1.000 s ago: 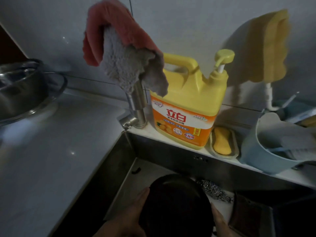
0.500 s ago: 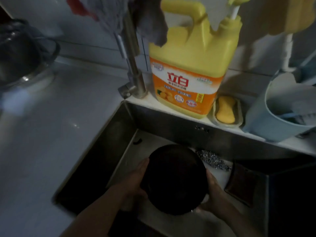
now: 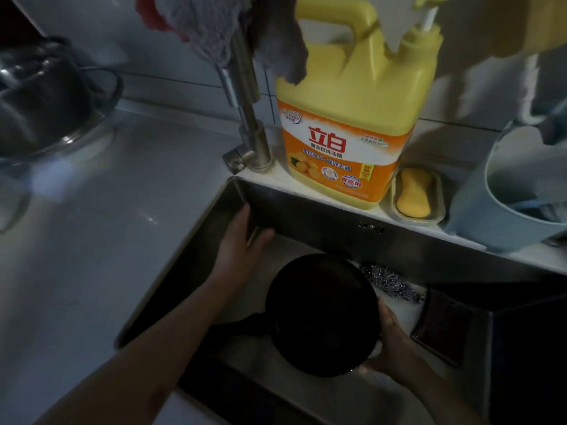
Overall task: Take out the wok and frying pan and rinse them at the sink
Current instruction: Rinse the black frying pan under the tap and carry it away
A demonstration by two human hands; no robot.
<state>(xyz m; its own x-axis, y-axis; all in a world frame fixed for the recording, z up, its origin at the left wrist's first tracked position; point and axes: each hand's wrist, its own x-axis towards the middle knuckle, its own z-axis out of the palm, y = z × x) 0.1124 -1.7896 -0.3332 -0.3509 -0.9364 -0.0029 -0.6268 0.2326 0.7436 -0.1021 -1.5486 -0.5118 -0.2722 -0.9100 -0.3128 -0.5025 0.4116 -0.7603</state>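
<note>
A small black frying pan (image 3: 319, 314) lies in the steel sink (image 3: 306, 216), its handle pointing left under my forearm. My right hand (image 3: 389, 342) grips the pan's right rim, fingers curled round the edge. My left hand (image 3: 242, 243) is off the pan, raised with straight fingers toward the sink's far left corner, below the tap (image 3: 248, 124). A steel wok or pot (image 3: 46, 96) sits on the counter at the far left.
A big yellow detergent jug (image 3: 346, 118) stands behind the sink beside a soap dish (image 3: 414, 194) and a pale blue tub (image 3: 506, 194). A cloth (image 3: 221, 29) hangs over the tap. A steel scourer (image 3: 389, 283) and dark sponge (image 3: 441, 323) lie in the sink.
My left hand has let go of the pan's left rim and moved up toward the tap corner. The right hand still holds the pan. The view has tilted down.
</note>
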